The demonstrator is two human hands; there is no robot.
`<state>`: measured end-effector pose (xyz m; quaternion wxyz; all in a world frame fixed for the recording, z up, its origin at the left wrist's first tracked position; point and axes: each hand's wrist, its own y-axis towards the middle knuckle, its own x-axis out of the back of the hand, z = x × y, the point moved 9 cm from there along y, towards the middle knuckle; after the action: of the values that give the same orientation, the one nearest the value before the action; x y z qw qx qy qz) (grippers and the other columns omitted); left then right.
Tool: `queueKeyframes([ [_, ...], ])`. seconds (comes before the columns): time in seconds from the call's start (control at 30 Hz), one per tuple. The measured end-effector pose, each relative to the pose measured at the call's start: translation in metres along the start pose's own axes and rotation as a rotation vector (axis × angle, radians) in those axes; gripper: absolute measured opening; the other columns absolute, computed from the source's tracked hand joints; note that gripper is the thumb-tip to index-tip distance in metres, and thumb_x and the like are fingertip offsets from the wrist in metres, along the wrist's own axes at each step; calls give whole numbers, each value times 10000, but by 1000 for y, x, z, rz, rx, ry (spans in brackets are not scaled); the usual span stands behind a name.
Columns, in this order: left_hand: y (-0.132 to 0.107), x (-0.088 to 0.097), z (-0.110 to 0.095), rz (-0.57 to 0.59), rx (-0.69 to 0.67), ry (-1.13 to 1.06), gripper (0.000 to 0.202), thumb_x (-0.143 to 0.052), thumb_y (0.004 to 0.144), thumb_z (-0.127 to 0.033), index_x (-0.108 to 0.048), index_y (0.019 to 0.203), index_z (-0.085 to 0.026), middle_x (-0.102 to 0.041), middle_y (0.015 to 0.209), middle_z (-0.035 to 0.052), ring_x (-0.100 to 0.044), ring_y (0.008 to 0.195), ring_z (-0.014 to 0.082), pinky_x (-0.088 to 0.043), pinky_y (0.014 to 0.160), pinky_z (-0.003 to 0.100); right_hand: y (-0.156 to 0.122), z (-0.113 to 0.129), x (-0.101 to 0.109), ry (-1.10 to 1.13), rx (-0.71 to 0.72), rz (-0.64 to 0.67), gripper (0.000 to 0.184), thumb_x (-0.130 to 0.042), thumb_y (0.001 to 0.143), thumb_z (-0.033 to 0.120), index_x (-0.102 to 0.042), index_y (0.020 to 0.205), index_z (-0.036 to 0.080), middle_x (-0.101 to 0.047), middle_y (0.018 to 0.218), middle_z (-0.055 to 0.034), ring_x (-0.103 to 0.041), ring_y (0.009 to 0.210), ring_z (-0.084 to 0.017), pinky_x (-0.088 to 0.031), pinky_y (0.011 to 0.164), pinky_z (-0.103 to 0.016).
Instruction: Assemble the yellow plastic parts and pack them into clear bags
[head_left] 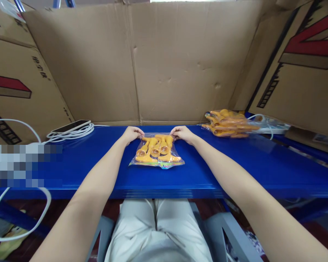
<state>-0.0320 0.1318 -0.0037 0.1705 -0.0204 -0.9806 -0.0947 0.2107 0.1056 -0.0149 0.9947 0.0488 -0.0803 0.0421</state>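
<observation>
A clear plastic bag (pixel 157 150) of orange plastic pieces lies flat on the blue table, in front of me. Several of the pieces have round, cup-like ends; what they are exactly I cannot tell. At the bag's far left corner, my left hand (pixel 132 134) pinches the plastic between thumb and fingers. My right hand (pixel 182 134) grips the far right corner in the same way. A coloured strip runs along the bag's near edge.
Similar bags of orange pieces (pixel 228 123) are piled at the back right. At the back left a phone (pixel 71 126) rests on a coiled white cable (pixel 76 134). Cardboard walls (pixel 180 65) enclose the blue table (pixel 98 174) at the back and sides.
</observation>
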Motion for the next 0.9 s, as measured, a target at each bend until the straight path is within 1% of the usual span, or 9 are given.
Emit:
queueKeyframes([
  [0.13, 1, -1, -12, -4, -167, 315, 197, -485, 570, -18, -622, 541, -157, -594, 483, -21, -581, 525, 125, -480, 622, 252, 0, 9, 0, -129, 104, -9, 258, -493, 637, -75, -548, 528, 152, -560, 449, 32, -520, 424, -68, -420, 424, -159],
  [0.27, -3, -5, -24, -5, -333, 603, 235, -423, 571, -31, -614, 557, -166, -621, 556, -9, -583, 604, 136, -442, 636, 236, -1, 14, -4, -246, 160, 8, 280, -430, 593, -92, -524, 503, 156, -527, 430, 47, -508, 444, -72, -383, 457, -163],
  [0.37, -6, -11, -29, 10, -419, 798, 213, -429, 576, -43, -598, 546, -170, -627, 613, 6, -568, 640, 145, -416, 640, 239, -2, 16, -6, -292, 172, 21, 289, -401, 616, -78, -529, 504, 157, -527, 432, 41, -513, 460, -81, -373, 477, -175],
  [0.47, -10, -15, -32, 16, -465, 948, 182, -451, 598, -63, -583, 539, -173, -622, 680, 32, -557, 666, 157, -393, 627, 250, -5, 17, -9, -288, 144, 43, 297, -400, 689, -33, -532, 503, 157, -537, 443, 23, -516, 457, -90, -350, 461, -189],
  [0.63, -18, -20, -44, -6, -544, 1051, 204, -444, 663, -62, -595, 589, -178, -604, 760, 50, -560, 699, 167, -376, 621, 264, -9, 17, -15, -275, 129, 31, 332, -510, 833, 175, -488, 502, 164, -525, 443, 18, -492, 441, -81, -345, 464, -196],
  [0.7, -23, -23, -51, -25, -584, 1068, 220, -432, 695, -59, -597, 608, -177, -597, 789, 51, -559, 695, 162, -378, 620, 266, -10, 17, -13, -258, 137, -10, 313, -615, 798, 243, -468, 531, 171, -507, 437, 40, -466, 431, -69, -344, 456, -189],
  [0.77, -28, -26, -58, -51, -626, 1083, 238, -419, 727, -59, -603, 631, -175, -592, 806, 52, -561, 704, 160, -384, 626, 266, -10, 16, -10, -199, 122, -17, 293, -734, 701, 267, -472, 605, 180, -510, 444, 62, -454, 422, -68, -349, 441, -188],
  [0.83, -33, -30, -65, -79, -678, 1094, 257, -404, 755, -56, -615, 668, -175, -593, 820, 53, -565, 721, 161, -393, 639, 264, -11, 12, -10, -125, 67, 58, 324, -803, 619, 289, -510, 703, 179, -554, 482, 57, -479, 432, -79, -369, 437, -195],
  [0.9, -39, -35, -72, -97, -740, 1101, 268, -395, 770, -51, -625, 710, -175, -598, 841, 53, -570, 739, 162, -400, 652, 261, -14, 8, -15, -72, -3, 189, 347, -816, 603, 326, -569, 780, 157, -609, 549, 28, -515, 465, -84, -396, 453, -197],
])
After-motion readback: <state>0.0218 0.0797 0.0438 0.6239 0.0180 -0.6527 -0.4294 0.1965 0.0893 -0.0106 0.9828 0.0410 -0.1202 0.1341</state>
